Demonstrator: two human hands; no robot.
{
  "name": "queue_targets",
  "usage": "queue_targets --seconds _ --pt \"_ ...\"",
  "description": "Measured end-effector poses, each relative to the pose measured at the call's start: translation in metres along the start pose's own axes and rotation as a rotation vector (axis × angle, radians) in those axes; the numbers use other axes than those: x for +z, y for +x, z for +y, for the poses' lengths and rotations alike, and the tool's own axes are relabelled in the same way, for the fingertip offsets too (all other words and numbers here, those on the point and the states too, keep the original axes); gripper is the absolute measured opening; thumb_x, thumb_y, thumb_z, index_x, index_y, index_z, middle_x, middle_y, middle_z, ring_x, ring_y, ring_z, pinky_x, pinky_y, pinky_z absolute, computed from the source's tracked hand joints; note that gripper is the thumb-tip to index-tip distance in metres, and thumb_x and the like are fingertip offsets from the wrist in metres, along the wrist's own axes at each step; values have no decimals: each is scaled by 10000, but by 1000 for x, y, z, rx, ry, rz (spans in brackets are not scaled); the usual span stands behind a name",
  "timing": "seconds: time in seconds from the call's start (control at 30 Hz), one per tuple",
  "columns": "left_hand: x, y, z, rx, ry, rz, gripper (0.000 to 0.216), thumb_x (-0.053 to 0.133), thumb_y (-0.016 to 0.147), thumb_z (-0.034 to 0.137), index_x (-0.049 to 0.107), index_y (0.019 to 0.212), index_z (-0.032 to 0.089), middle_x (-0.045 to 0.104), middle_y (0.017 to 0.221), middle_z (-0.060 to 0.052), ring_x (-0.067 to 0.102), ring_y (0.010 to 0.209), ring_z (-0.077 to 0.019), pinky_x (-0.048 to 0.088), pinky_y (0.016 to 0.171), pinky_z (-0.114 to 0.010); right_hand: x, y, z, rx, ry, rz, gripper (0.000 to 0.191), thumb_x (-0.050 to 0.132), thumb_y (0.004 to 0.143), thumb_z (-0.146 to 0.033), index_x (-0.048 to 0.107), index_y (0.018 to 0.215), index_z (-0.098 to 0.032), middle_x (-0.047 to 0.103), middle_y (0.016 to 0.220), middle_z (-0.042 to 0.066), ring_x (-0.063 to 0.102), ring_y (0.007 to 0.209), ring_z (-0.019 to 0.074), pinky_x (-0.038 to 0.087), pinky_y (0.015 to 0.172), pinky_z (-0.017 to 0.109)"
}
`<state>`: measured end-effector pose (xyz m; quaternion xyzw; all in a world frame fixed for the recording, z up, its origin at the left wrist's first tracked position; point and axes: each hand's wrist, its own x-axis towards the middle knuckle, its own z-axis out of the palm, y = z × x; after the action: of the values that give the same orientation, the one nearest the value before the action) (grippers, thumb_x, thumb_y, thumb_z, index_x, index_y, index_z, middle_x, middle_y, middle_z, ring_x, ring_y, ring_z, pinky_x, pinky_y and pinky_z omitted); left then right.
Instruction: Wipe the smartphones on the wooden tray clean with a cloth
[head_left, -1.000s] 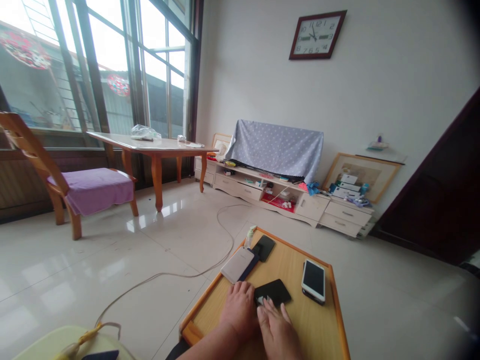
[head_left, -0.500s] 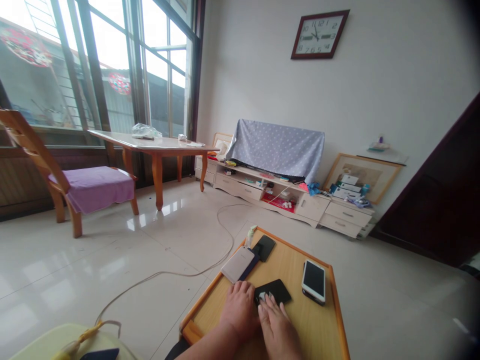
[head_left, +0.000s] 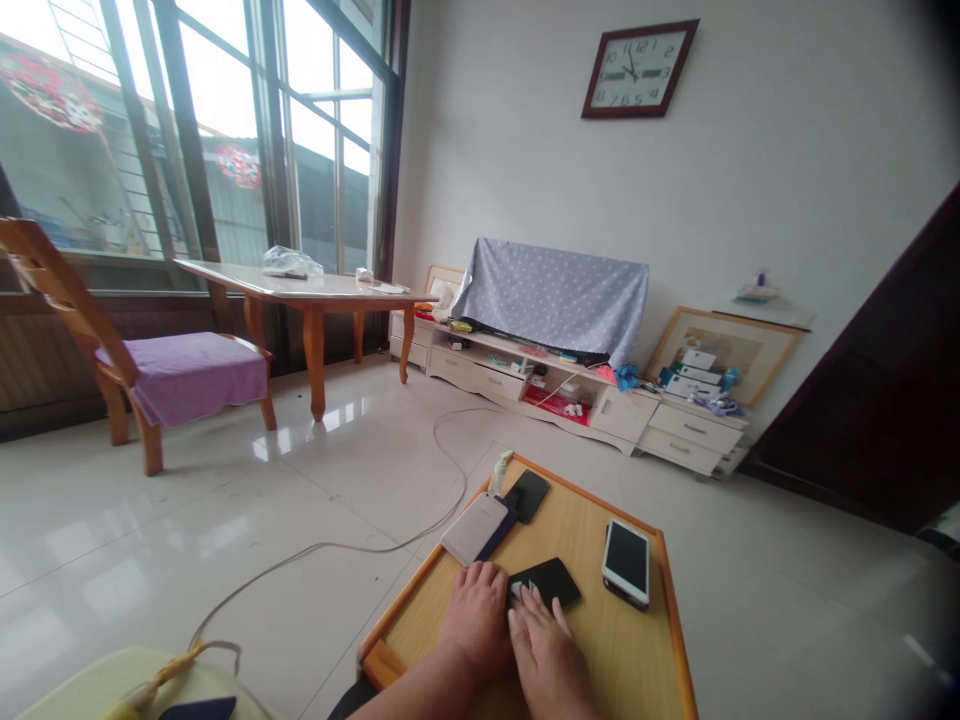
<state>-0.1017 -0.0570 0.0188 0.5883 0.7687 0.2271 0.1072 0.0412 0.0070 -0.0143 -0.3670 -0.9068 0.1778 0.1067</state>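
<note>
A black phone (head_left: 556, 580) lies flat on the small wooden table. My left hand (head_left: 474, 615) is closed at its left edge, with fingers curled and the thumb hidden. Over the phone's near left part, my right hand (head_left: 546, 640) presses a small whitish cloth (head_left: 517, 590) under its fingertips; most of the cloth is covered. Just beyond my left hand, a pale pinkish phone (head_left: 474, 528) rests partly on a dark blue one (head_left: 498, 536). Another black phone (head_left: 529, 495) lies farther back. To the right, a white phone (head_left: 627, 560) sits on top of a dark one.
The wooden table (head_left: 600, 655) has raised edges. A small spray bottle (head_left: 499, 472) stands at its back left corner. A cable (head_left: 330, 545) runs across the floor to a pale green stool (head_left: 127, 665). A chair (head_left: 191, 375) stands by a larger table (head_left: 330, 290).
My right hand has slid slightly left with the cloth on the black phone. The left hand stays at the phone's edge.
</note>
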Motion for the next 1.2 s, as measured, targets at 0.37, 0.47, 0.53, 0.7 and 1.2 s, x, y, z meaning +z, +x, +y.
queue_targets --seconds 0.37,0.47,0.53,0.7,1.2 --pt "-9 -3 7 -22 -28 -8 531 582 724 510 634 1184 249 604 1232 -108 483 1197 -328 333 1094 -452 -15 23 22 225 -71 86 591 199 1050 -438 583 1422 -185 508 1510 97 373 1471 263 166 1243 528" --pt "-13 -2 9 -31 -9 -51 496 504 808 536 633 1195 255 595 1263 -111 474 1208 -323 328 1091 -450 -3 13 1 70 -44 52 557 224 1050 -400 601 1406 -196 534 1489 86 403 1455 249 196 1247 486" --pt "-14 -2 9 -39 2 -73 481 471 838 527 630 1204 259 587 1286 -111 468 1215 -321 323 1092 -451 1 8 -7 2 -20 29 546 225 1052 -385 601 1406 -207 537 1487 76 418 1446 241 194 1249 483" --pt "-12 -2 7 -19 -9 -46 517 530 781 555 628 1191 255 600 1248 -107 475 1199 -324 327 1087 -448 -9 20 12 97 -37 63 551 213 1051 -391 584 1420 -219 511 1514 69 382 1467 229 180 1246 501" --pt "-8 -1 4 13 -18 -12 496 502 830 582 631 1194 270 613 1218 -99 499 1173 -312 355 1051 -437 -5 24 -6 93 -28 22 554 200 1043 -356 588 1418 -228 509 1515 61 381 1467 226 164 1247 495"
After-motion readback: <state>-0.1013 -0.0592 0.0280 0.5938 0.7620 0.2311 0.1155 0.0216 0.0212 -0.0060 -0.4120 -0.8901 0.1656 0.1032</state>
